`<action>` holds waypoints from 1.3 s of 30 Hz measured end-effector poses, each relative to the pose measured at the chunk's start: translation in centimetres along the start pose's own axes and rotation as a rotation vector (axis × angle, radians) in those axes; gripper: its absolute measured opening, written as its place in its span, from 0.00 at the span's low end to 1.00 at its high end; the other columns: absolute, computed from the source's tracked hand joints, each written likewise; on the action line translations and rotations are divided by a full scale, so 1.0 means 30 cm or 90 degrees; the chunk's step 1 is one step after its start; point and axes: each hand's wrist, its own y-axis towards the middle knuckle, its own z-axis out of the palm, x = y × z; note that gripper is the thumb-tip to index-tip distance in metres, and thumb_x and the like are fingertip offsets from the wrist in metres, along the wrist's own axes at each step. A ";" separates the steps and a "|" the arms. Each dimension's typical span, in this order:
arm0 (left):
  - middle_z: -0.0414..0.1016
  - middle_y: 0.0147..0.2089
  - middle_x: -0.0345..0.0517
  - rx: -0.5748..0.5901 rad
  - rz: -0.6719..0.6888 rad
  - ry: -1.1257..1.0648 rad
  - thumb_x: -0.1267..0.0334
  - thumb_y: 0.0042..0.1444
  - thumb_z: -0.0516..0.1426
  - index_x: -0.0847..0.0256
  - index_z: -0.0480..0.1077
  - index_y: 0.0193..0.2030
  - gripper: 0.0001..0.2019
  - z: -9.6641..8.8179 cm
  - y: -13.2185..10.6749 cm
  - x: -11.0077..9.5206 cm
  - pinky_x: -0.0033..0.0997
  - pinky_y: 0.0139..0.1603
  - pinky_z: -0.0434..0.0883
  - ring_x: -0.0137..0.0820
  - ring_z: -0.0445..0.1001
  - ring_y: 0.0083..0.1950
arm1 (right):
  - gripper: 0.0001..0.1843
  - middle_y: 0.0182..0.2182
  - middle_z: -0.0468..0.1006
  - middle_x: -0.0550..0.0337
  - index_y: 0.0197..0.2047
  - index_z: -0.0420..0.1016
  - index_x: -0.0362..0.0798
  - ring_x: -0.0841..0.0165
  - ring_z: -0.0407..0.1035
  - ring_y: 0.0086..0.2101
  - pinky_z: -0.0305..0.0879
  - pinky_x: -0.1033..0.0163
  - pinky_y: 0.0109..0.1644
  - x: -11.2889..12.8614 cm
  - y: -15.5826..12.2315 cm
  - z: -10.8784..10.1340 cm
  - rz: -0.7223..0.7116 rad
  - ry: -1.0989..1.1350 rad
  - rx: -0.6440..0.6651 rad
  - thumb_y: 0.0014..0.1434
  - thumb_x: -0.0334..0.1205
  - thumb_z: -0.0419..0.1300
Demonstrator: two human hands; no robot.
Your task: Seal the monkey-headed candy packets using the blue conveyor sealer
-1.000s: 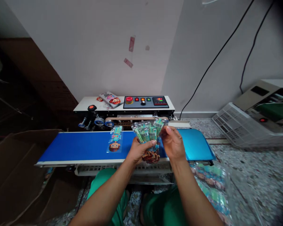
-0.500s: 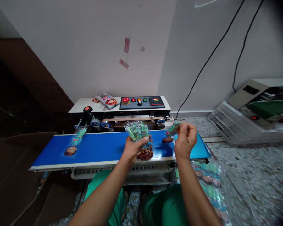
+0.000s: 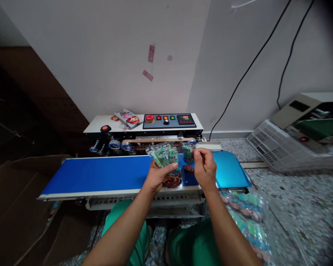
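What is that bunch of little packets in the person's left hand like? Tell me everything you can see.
The bunch of packets looks like clear, shiny plastic sleeves, overlapping and fanned out at the top. The upper ends show green contents and barcode labels; brown cartoon heads overlap at the lower end. The left hand grips it around the middle, thumb across its front. It is held at the blue belt, upper ends toward the machine. Whether it touches the belt, I cannot tell.

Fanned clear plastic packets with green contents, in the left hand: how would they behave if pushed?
The fanned clear plastic packets would probably slide over one another, as their glossy films overlap. They seem light, since the left hand alone holds them. Rolling looks unlikely, given their flattish shape.
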 end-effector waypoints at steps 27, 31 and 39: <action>0.79 0.29 0.43 -0.068 -0.071 0.017 0.65 0.34 0.69 0.65 0.74 0.32 0.16 -0.023 0.010 0.010 0.29 0.33 0.73 0.29 0.75 0.27 | 0.17 0.28 0.74 0.46 0.43 0.70 0.40 0.61 0.68 0.29 0.54 0.61 0.33 -0.277 0.138 -0.037 0.269 -0.483 0.017 0.61 0.40 0.46; 0.80 0.32 0.48 -0.071 -0.083 0.024 0.64 0.33 0.69 0.67 0.75 0.34 0.18 -0.019 0.012 0.006 0.33 0.34 0.74 0.33 0.77 0.30 | 0.17 0.29 0.76 0.46 0.43 0.71 0.40 0.61 0.69 0.31 0.57 0.60 0.35 -0.231 0.140 0.019 0.206 -0.435 0.073 0.61 0.41 0.47; 0.80 0.37 0.48 -0.076 -0.035 -0.010 0.65 0.36 0.68 0.64 0.76 0.38 0.18 -0.008 0.019 0.018 0.36 0.44 0.73 0.35 0.78 0.36 | 0.20 0.39 0.78 0.57 0.46 0.74 0.49 0.66 0.71 0.39 0.65 0.61 0.42 -0.007 0.045 0.055 0.155 0.250 0.198 0.58 0.53 0.54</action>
